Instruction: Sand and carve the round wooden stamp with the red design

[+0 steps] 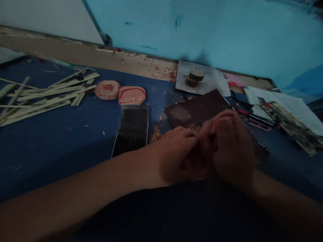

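My left hand is curled low in the middle, its fingers bent toward my right hand. My right hand is closed like a fist, pressed close against the left fingertips. Whatever lies between them is dark and hidden by the fingers. Behind both hands is a dark brown sheet on the blue table. Wood shavings are heaped just beyond my left hand. A phone rests left of the heap, partly behind my left forearm.
Thin wooden strips are strewn at the left. Two wooden blocks with red markings, one round and one squarish, sit behind the phone. Round wood slices lie on white paper. A cutter knife is at the right.
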`<state>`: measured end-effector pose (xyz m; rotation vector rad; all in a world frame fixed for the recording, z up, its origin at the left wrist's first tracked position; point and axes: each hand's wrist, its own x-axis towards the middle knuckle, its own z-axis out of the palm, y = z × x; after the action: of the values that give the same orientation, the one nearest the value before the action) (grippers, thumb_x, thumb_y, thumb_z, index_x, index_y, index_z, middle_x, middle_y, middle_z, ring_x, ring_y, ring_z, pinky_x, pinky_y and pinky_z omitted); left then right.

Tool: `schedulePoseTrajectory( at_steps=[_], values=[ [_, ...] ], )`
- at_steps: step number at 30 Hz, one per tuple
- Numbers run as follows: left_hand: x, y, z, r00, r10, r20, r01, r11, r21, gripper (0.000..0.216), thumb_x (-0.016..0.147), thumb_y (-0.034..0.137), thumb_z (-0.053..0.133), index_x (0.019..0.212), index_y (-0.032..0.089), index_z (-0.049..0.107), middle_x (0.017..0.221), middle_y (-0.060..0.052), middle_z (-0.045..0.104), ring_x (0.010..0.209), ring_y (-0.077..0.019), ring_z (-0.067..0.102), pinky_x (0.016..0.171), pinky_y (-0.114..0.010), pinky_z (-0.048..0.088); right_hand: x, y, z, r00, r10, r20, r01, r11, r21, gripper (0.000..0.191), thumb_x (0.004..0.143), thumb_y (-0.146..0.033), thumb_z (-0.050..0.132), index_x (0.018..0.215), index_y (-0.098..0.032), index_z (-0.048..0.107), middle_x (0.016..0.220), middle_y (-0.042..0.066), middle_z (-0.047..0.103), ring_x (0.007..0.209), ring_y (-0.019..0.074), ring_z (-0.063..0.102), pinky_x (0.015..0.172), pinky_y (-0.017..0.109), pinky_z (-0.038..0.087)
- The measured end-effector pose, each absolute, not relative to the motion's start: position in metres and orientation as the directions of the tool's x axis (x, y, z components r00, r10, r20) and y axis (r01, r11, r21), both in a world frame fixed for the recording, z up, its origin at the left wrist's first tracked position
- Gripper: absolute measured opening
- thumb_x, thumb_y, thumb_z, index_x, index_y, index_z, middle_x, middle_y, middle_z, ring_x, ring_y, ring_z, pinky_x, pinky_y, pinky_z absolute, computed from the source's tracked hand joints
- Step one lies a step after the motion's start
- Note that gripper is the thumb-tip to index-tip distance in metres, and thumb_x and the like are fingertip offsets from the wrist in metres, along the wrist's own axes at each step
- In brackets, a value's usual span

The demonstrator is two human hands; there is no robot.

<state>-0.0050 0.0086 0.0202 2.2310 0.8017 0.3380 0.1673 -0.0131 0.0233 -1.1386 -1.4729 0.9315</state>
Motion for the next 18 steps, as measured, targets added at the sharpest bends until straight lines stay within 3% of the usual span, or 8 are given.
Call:
schedulePoseTrajectory(
  at_steps=[2,4,6,11,18],
  values=[
    [-0.004,0.002,0.018,0.732,0.681,-0.001,0.526,-0.564,0.637,0.066,0.071,0.057,0.085,0.121,0.02,0.064,0.126,-0.01,0.059,0.116,-0.0313,0.054,0.099,-0.047,0.048,0.172,-0.011,0.022,-0.083,0.937,0.338,0.385,0.343,-0.857,0.011,0.108,-0.034,0.046,0.105,-0.027,0.054,0.069,-0.004,0.051,0.056,0.0141,0.048,0.055,0.033,0.042],
    [-0.002,-0.002,0.017,0.692,0.721,0.01,0.598,-0.582,0.55,0.086,0.06,0.071,0.087,0.122,0.017,0.062,0.124,-0.012,0.058,0.116,-0.0348,0.052,0.099,-0.052,0.047,0.176,-0.007,0.021,-0.123,0.92,0.372,0.481,0.383,-0.789,0.02,0.106,-0.028,0.048,0.126,-0.027,0.052,0.074,-0.004,0.048,0.058,0.0147,0.049,0.058,0.034,0.044],
    [0.001,-0.003,0.017,0.679,0.734,0.03,0.626,-0.599,0.499,0.088,0.06,0.076,0.083,0.12,0.015,0.062,0.121,-0.013,0.058,0.115,-0.036,0.051,0.099,-0.055,0.046,0.178,-0.003,0.018,-0.134,0.909,0.395,0.5,0.406,-0.765,0.03,0.105,-0.026,0.049,0.135,-0.027,0.05,0.075,-0.004,0.045,0.057,0.015,0.049,0.056,0.035,0.043],
    [0.003,0.001,0.016,0.704,0.71,0.024,0.576,-0.59,0.565,0.057,0.075,0.06,0.078,0.114,0.02,0.064,0.12,-0.011,0.059,0.113,-0.0336,0.055,0.099,-0.051,0.048,0.177,0.0,0.012,-0.128,0.87,0.475,0.49,0.472,-0.733,0.023,0.104,-0.024,0.049,0.127,-0.029,0.054,0.071,-0.004,0.044,0.053,0.0153,0.049,0.05,0.034,0.042],
    [0.001,0.001,0.012,0.662,0.75,-0.002,0.535,-0.471,0.702,0.058,0.072,0.056,0.084,0.114,0.021,0.065,0.121,-0.008,0.059,0.111,-0.0301,0.057,0.092,-0.046,0.052,0.173,-0.002,0.013,-0.154,0.842,0.517,0.603,0.494,-0.627,0.012,0.105,-0.024,0.046,0.116,-0.028,0.05,0.081,-0.001,0.055,0.057,0.0153,0.049,0.054,0.033,0.042]
  ],
)
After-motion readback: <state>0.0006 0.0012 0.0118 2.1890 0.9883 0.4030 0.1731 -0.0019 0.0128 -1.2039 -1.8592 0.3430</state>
